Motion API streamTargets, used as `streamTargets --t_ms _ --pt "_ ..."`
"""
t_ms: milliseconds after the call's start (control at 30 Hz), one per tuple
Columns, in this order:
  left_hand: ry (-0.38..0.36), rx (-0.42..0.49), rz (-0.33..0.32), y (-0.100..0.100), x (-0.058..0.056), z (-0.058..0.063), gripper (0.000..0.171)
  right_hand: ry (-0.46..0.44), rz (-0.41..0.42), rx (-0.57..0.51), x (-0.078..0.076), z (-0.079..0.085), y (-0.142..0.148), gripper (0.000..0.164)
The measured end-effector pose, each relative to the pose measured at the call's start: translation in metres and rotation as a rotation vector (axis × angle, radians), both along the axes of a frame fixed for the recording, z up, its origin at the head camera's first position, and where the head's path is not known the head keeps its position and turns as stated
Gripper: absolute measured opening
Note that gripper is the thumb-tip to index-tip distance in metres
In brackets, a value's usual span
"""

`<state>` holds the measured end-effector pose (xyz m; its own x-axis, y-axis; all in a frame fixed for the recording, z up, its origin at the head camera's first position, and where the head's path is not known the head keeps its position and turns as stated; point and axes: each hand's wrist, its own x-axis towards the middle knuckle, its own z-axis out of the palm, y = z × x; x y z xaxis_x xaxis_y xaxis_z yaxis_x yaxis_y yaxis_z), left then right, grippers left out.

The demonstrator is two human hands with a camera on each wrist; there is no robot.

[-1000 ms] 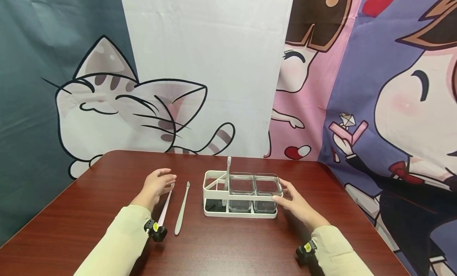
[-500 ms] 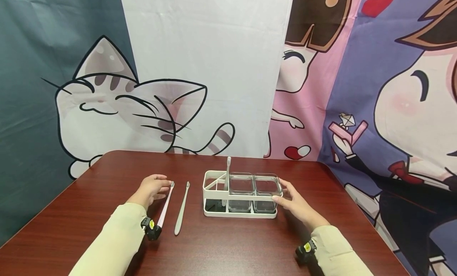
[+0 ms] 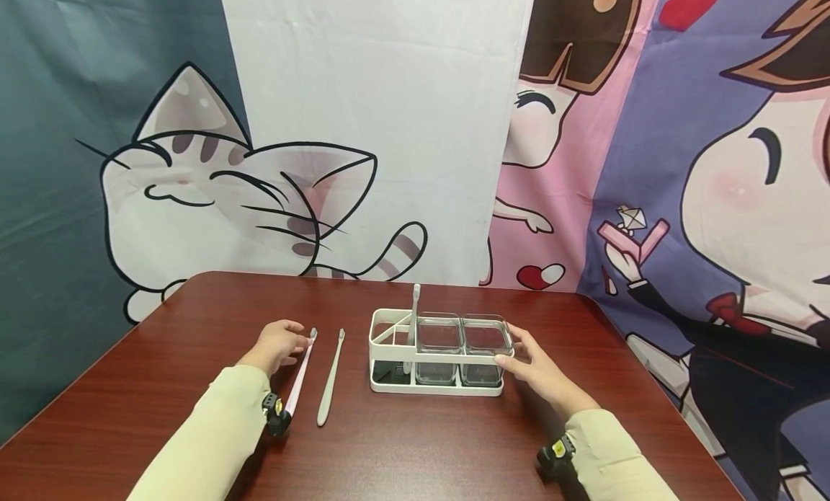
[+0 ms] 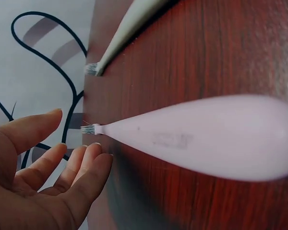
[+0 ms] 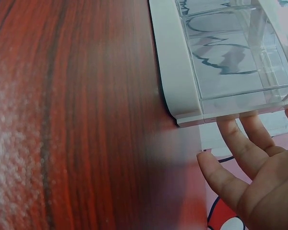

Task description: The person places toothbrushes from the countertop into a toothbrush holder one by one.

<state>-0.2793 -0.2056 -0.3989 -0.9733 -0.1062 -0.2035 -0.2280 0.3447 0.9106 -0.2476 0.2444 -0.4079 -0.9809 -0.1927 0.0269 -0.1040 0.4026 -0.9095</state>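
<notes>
My left hand (image 3: 275, 344) hovers by the bristle end of a pink toothbrush (image 3: 300, 378), which lies on the table. In the left wrist view, the thumb and fingers (image 4: 86, 179) are spread around the brush head with a gap between them. A pale grey-green toothbrush (image 3: 329, 386) lies just to its right. My right hand (image 3: 538, 368) holds the right end of a white toothbrush holder (image 3: 389, 352), thumb at the front corner and fingers against the end. One toothbrush (image 3: 415, 306) stands upright in the holder, beside two clear square cups (image 3: 438, 335).
The dark red wooden table (image 3: 402, 458) carries all these things. A printed cloth backdrop (image 3: 382, 90) with cartoon figures hangs behind its far edge. Each wrist wears a small black camera.
My left hand has moved lower and slightly left, then in toward the pink toothbrush's head. My right hand and the holder have stayed put.
</notes>
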Motion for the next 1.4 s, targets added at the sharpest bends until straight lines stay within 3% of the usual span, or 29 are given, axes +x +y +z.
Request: streamTargets --t_ms 567,967,1400 --pt "-0.005 -0.128 -0.007 0.005 -0.009 -0.008 0.038 0.004 0.001 -0.007 0.000 -0.001 0.001 0.070" --pt "-0.001 -0.151 0.039 0.008 -0.013 -0.014 0.041 0.009 0.000 -0.008 0.001 0.000 0.000 0.069" --pt "-0.006 -0.198 0.019 0.008 -0.016 -0.017 0.036 0.010 0.005 0.012 0.001 0.001 0.000 0.069"
